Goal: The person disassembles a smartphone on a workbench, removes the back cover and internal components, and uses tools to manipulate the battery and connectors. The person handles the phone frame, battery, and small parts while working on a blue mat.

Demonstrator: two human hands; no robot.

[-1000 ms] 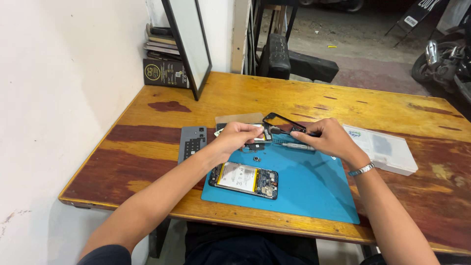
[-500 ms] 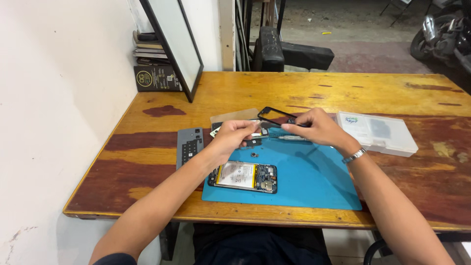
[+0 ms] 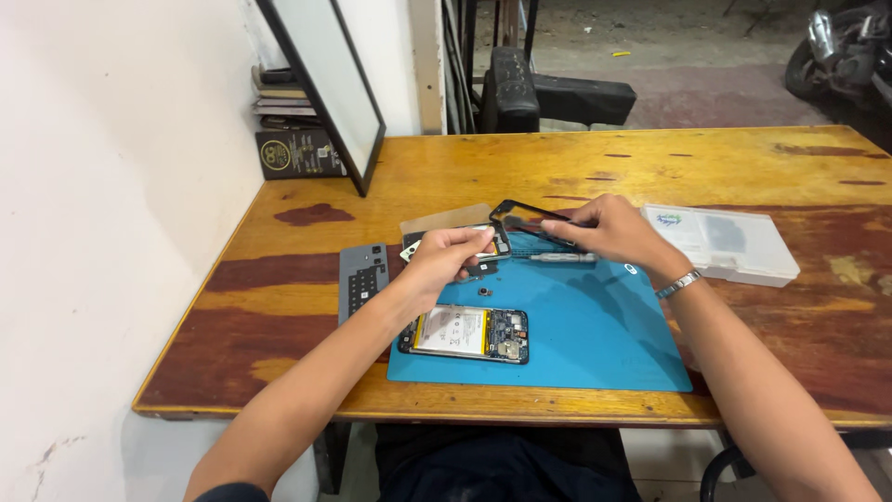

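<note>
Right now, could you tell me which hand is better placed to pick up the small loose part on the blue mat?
Probably the left hand: it hovers just above the small part.

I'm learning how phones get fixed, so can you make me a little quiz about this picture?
1. True or false: the opened phone lies on the blue mat.
2. What does the right hand hold? A) a black phone frame B) a cup C) a book
3. Which side of the mat is the white plastic case on, as the picture shows it?

Key
1. True; its battery and circuit board show.
2. A: the black phone frame, while the left hand grips a flat phone part.
3. The right side, on the wooden table.
</note>
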